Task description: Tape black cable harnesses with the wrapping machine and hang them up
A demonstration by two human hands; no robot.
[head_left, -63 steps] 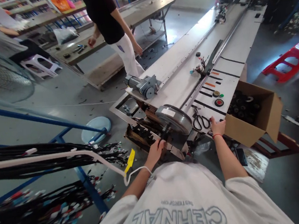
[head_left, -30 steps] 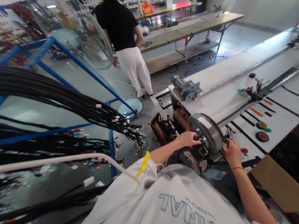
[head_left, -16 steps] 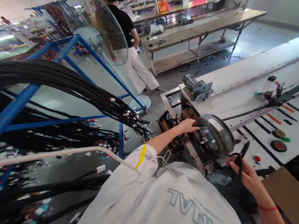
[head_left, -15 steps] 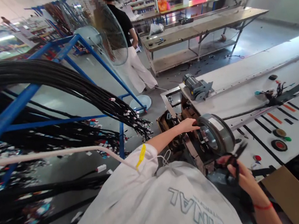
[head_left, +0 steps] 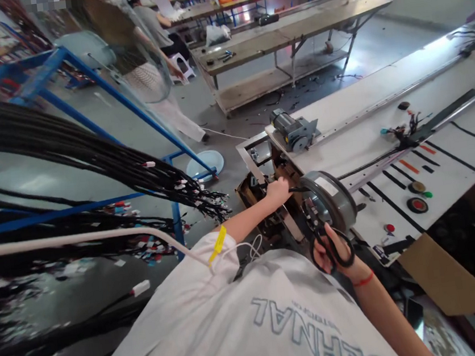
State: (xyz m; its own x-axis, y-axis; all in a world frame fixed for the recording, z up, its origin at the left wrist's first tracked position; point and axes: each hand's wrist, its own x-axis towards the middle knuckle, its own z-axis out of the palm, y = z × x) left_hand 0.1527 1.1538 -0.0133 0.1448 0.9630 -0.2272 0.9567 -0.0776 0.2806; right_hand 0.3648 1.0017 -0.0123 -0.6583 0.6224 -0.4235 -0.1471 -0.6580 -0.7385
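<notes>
The left hand (head_left: 279,190) has its fingers curled tight round a black cable (head_left: 297,190), close beside the grey wheel (head_left: 339,198) at the bench (head_left: 325,159) end; the right hand (head_left: 341,257) grips black scissors (head_left: 317,226), fingers through the handle loops, blades pointing up in front of the wheel; a motor (head_left: 294,130) sits on the bench just beyond.

White Shirt, Red Wristband

A white short-sleeved shirt (head_left: 187,338) fills the bottom of the frame, bearing grey outlined capitals (head_left: 324,339), upside down (a smaller line above them is hard to read). A pale cable (head_left: 98,236) runs from the left edge to the sleeve, with a yellow tag (head_left: 218,246); thin white cord (head_left: 256,248) loops near the collar. Right of centre, a red band (head_left: 364,279) circles the right hand's wrist (head_left: 358,273).
</notes>
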